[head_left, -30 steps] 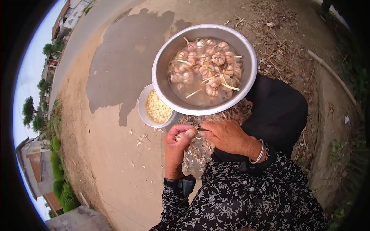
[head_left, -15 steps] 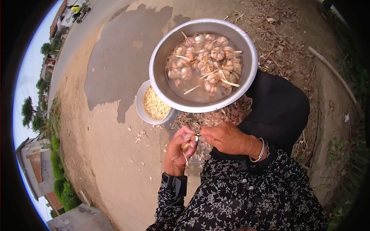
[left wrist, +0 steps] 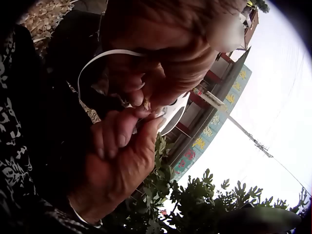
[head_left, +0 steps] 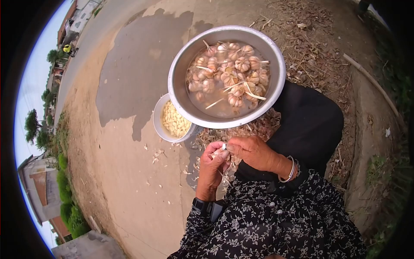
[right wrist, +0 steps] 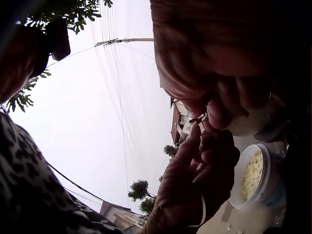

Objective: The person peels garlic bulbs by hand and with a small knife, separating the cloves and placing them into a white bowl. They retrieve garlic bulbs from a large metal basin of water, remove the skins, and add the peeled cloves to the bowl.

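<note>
In front of the body, my left hand (head_left: 210, 169) holds a partly peeled garlic bulb (head_left: 218, 153) in its curled fingers. A long pale strip of stem (left wrist: 113, 51) hangs from that hand. My right hand (head_left: 254, 153) meets it at the fingertips, thumb and forefinger pinching a small thin blade (right wrist: 200, 118) against the garlic; the fingers hide most of it. Just beyond the hands stands a wide metal basin (head_left: 181, 105) of water with many whole garlic bulbs (head_left: 228, 77). Beside it on the left, a white bucket (head_left: 158, 123) contains peeled cloves (head_left: 174, 121).
Garlic skins (head_left: 263, 125) lie heaped beneath the basin's near edge, and scraps dot the concrete ground (head_left: 129, 172). The black-trousered knee (head_left: 308, 125) is close to the basin's right side. Dry leaves (head_left: 302, 47) and a long stick (head_left: 373, 82) lie farther right.
My left hand has shifted slightly right, turning the bulb against the right fingertips. The right hand stays nearly in place. A rider in yellow has appeared and moved along the distant road.
</note>
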Demonstrator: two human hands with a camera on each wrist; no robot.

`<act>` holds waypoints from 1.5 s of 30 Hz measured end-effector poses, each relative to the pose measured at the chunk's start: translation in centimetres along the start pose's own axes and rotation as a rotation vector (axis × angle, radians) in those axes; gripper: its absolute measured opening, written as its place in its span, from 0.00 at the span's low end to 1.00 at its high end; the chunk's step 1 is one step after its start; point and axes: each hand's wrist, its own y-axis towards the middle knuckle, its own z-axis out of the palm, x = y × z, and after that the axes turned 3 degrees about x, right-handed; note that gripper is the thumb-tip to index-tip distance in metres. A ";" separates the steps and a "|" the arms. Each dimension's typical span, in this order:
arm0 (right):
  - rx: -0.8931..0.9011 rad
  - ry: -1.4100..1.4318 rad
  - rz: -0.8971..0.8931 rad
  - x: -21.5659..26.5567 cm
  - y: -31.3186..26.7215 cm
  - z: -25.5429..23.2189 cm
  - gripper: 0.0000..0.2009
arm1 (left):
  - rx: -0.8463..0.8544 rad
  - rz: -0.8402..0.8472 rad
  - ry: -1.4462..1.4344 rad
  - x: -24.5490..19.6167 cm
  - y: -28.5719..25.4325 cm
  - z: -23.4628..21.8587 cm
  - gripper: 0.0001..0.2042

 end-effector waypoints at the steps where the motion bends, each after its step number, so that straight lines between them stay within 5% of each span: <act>1: 0.013 0.109 0.045 -0.1 -0.1 0.0 0.11 | 0.001 0.002 0.001 0.0 0.0 -0.1 0.12; 4: 0.165 0.393 0.225 0.1 -0.2 -0.6 0.11 | 0.055 -0.039 -0.083 -0.1 0.3 -0.6 0.11; 8: 0.258 0.689 0.342 1.0 0.0 -1.9 0.13 | -0.078 0.028 0.030 -1.0 0.5 -1.0 0.09; 10: 0.231 -0.571 0.176 2.1 0.3 -2.0 0.15 | -0.182 0.076 0.217 -2.0 0.3 -0.5 0.08; 13: 0.201 -0.620 0.188 1.7 -0.1 -1.3 0.15 | -0.226 0.163 0.379 -2.5 0.0 -0.7 0.09; 18: 0.056 -0.393 0.025 1.5 0.2 -1.2 0.15 | -0.150 0.155 0.421 -2.8 -0.5 -1.7 0.10; 30: 0.189 -0.275 0.018 1.9 0.6 -1.2 0.15 | 0.049 0.134 0.517 -4.5 -0.9 -2.5 0.08; 36: 0.243 -0.216 0.076 1.4 0.7 -1.3 0.15 | 0.076 0.057 0.358 -4.0 -0.7 -2.8 0.08; 41: 0.350 0.203 0.092 1.1 0.9 -1.4 0.13 | 0.155 0.045 -0.071 -1.4 -0.4 -3.2 0.13; 45: 0.183 0.169 0.056 0.1 0.5 -0.7 0.12 | 0.109 -0.056 -0.178 -0.3 -0.2 -1.6 0.15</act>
